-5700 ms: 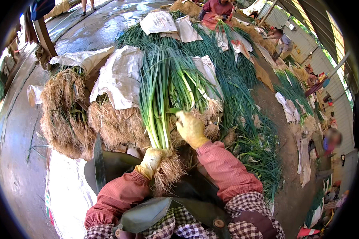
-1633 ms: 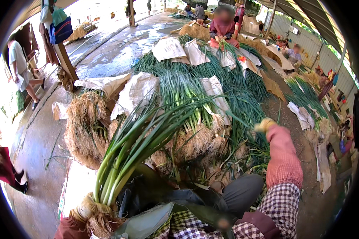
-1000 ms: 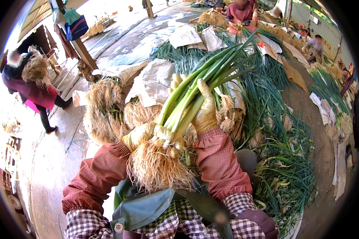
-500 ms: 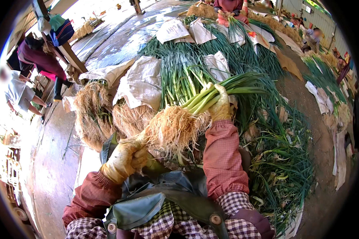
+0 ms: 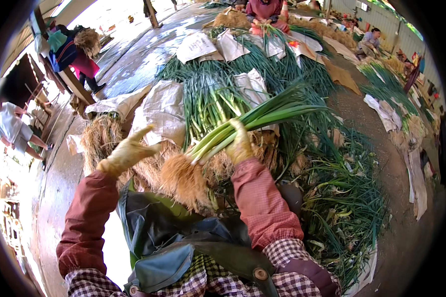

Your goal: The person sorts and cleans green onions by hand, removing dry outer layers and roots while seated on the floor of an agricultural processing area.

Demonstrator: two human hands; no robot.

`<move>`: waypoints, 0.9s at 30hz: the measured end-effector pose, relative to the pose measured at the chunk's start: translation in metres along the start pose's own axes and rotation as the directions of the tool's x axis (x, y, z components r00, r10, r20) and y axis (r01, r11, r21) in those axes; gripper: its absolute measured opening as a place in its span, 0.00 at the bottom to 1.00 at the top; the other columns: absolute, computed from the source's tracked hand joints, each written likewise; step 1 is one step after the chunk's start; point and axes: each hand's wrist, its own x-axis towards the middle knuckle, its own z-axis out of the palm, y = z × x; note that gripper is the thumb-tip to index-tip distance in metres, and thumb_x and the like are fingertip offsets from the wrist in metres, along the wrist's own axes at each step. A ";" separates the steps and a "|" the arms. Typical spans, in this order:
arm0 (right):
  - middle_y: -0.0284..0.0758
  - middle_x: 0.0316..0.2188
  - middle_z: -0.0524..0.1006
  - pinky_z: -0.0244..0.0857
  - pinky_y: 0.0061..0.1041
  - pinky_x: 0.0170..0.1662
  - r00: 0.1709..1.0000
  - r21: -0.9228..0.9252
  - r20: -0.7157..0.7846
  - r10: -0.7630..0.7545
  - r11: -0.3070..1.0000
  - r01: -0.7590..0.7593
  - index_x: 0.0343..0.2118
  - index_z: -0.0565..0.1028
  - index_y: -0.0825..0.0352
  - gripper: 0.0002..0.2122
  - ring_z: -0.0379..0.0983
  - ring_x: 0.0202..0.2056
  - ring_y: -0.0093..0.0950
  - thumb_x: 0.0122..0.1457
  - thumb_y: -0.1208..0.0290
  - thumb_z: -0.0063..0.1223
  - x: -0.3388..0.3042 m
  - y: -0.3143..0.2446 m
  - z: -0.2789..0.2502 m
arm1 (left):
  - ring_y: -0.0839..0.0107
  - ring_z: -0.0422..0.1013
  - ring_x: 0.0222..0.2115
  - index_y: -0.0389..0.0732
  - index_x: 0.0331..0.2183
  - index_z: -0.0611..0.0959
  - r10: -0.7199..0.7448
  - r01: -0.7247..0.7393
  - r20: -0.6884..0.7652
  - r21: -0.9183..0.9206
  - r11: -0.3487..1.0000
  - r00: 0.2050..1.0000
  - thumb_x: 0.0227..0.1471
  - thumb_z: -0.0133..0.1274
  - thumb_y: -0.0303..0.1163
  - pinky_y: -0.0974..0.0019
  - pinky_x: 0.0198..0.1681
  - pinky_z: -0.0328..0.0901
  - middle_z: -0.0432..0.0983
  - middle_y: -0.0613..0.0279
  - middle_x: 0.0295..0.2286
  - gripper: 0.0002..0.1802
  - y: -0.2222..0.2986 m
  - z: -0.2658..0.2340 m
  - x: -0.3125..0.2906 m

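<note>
A bunch of green onions (image 5: 268, 119) with long green leaves and bushy tan roots is in my right hand (image 5: 240, 144), gloved in stained yellow-white. My fingers wrap round the stalks; the leaves point up to the right and the roots hang down to the left. Apart from the bunch, my gloved left hand (image 5: 126, 152) is raised with thumb and fingers spread, nothing in it. Beyond my hands lies a heap of green onions (image 5: 208, 106). A white sack (image 5: 159, 111) partly covers rooty bundles behind my left hand.
Loose leaves and trimmings (image 5: 349, 198) cover the ground at my right. A wooden post (image 5: 74, 86) stands at the left, with people near it. Another person (image 5: 266, 15) sits beyond the heap. More onions (image 5: 389, 91) lie in a row at far right.
My left hand has come away from the roots, moved left and up, and opened. The bunch, still in my right hand, has shifted left, its roots now hanging lower.
</note>
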 end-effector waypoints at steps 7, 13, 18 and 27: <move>0.39 0.39 0.70 0.63 0.30 0.48 0.960 0.049 0.234 0.151 0.985 -0.167 0.44 0.65 0.68 0.23 0.67 0.42 0.31 0.48 0.63 0.58 -0.042 0.032 0.008 | 0.66 0.69 0.34 0.36 0.42 0.70 -0.078 0.054 0.026 0.507 0.860 0.997 0.37 0.61 0.33 0.68 0.40 0.66 0.72 0.54 0.32 0.27 -0.002 0.092 0.042; 0.39 0.44 0.66 0.65 0.37 0.44 0.983 0.120 -0.148 -0.110 0.985 0.128 0.46 0.62 0.68 0.30 0.64 0.45 0.34 0.50 0.47 0.49 0.014 -0.054 -0.044 | 0.75 0.68 0.19 0.34 0.40 0.73 -0.222 0.218 0.069 0.062 0.974 0.973 0.36 0.54 0.19 0.75 0.17 0.66 0.70 0.61 0.23 0.22 -0.011 0.013 -0.005; 0.38 0.58 0.48 0.53 0.35 0.55 0.918 0.109 -0.370 -0.143 0.975 0.196 0.57 0.47 0.70 0.37 0.53 0.56 0.35 0.54 0.46 0.43 0.023 -0.092 -0.076 | 0.74 0.65 0.14 0.33 0.32 0.71 -0.299 0.307 0.073 -0.244 0.920 0.952 0.33 0.50 0.18 0.72 0.16 0.64 0.66 0.62 0.18 0.16 -0.020 -0.024 -0.065; 0.41 0.40 0.70 0.69 0.27 0.35 0.969 -0.425 0.198 0.149 0.904 -0.052 0.43 0.68 0.68 0.16 0.72 0.36 0.33 0.51 0.70 0.52 0.005 -0.034 -0.063 | 0.73 0.65 0.15 0.34 0.31 0.71 -0.302 0.307 0.055 -0.201 0.930 0.952 0.33 0.52 0.22 0.73 0.18 0.63 0.67 0.63 0.18 0.15 0.005 -0.023 -0.073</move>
